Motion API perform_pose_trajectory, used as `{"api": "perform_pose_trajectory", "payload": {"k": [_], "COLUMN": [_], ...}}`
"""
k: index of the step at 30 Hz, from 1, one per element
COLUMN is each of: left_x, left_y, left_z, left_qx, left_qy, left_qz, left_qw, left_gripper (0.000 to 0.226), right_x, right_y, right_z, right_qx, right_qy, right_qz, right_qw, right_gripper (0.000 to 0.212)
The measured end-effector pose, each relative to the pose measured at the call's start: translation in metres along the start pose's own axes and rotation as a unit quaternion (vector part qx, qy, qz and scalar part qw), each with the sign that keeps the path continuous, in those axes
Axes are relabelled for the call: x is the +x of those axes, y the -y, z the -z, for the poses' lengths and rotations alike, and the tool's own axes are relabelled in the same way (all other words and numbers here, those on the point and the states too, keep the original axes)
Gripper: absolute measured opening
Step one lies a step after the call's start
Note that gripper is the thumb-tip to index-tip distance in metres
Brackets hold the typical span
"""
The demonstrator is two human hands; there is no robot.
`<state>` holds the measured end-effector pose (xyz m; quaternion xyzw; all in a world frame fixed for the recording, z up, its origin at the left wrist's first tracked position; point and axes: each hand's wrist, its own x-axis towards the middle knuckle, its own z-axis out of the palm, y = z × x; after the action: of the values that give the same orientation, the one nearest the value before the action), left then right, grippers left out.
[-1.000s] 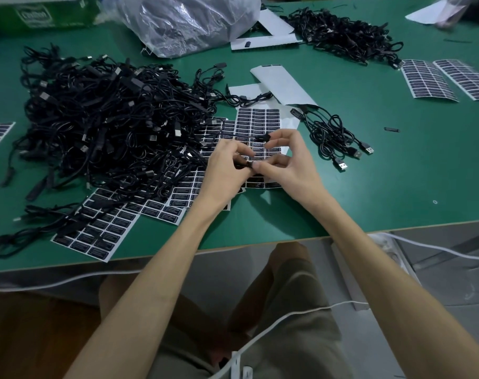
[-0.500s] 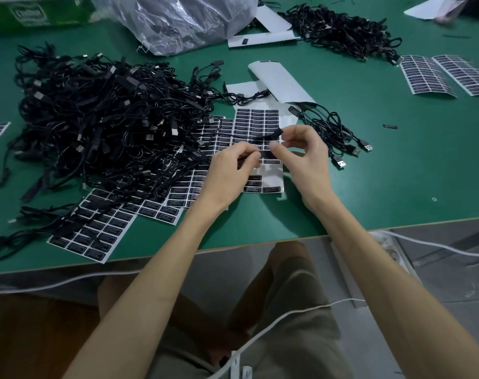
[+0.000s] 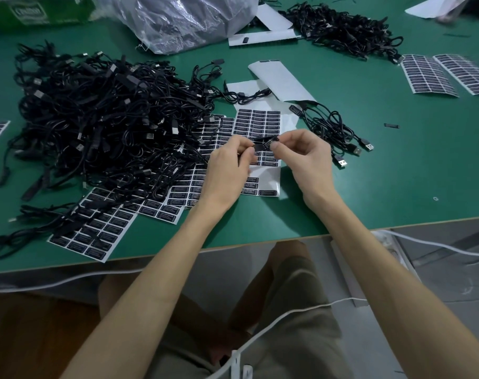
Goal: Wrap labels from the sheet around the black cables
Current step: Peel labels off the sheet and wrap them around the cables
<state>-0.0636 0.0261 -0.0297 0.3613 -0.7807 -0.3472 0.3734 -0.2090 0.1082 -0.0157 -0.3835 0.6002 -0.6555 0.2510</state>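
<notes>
**While both hands pinch one label above the sheet**

As you look down through the head camera, your left hand (image 3: 230,170) and right hand (image 3: 306,162) meet over the green table (image 3: 397,173), fingers curled. Each pinches one end of a small black label (image 3: 264,145) between thumb and forefinger, so the label is stretched flat between them. A short black stretch of cable (image 3: 265,138) lies along the label's far edge, spanning the same gap. Whether the label already sticks to it cannot be told, nor which fingers carry the cable.

Directly beneath the grip lies the label sheet (image 3: 258,121). Rows of black labels fill its part beyond the grip, while white backing shows bare on the side nearer to you.

Left of the grip the big pile of black cables (image 3: 109,124) spreads over further label sheets (image 3: 96,231), some of which reach the table edge. Just right of the grip sits a small bunch of cables (image 3: 331,129), its USB plugs pointing away from your right hand.

Beyond the grip lie empty white backing sheets (image 3: 282,80), then a crumpled plastic bag (image 3: 183,17). Far beyond and to the right are another cable heap (image 3: 342,28) and two more label sheets (image 3: 429,75).
</notes>
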Motion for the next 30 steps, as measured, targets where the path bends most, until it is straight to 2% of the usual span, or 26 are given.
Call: {"api": "perform_pose_trajectory", "payload": {"k": [9, 14, 30], "left_x": [-0.001, -0.0019, -0.0043], "left_y": [-0.0037, -0.0046, -0.0072], "left_z": [-0.0013, -0.0028, -0.004], "left_qx": [-0.046, -0.037, -0.011], "left_qy": [0.019, 0.043, 0.03], "left_qz": [-0.029, -0.046, -0.046], "left_qw": [0.998, 0.997, 0.998], "left_gripper": [0.013, 0.016, 0.017], "right_x": [-0.001, -0.0014, -0.0018], "right_y": [0.0033, 0.0034, 0.0029], "right_z": [-0.0005, -0.0005, -0.0015], "right_qx": [0.004, 0.001, -0.022], "right_qy": [-0.002, -0.005, 0.002], "right_qz": [-0.013, -0.012, -0.01], "right_qw": [1.0, 1.0, 1.0], "right_gripper": [0.011, 0.011, 0.01]}}
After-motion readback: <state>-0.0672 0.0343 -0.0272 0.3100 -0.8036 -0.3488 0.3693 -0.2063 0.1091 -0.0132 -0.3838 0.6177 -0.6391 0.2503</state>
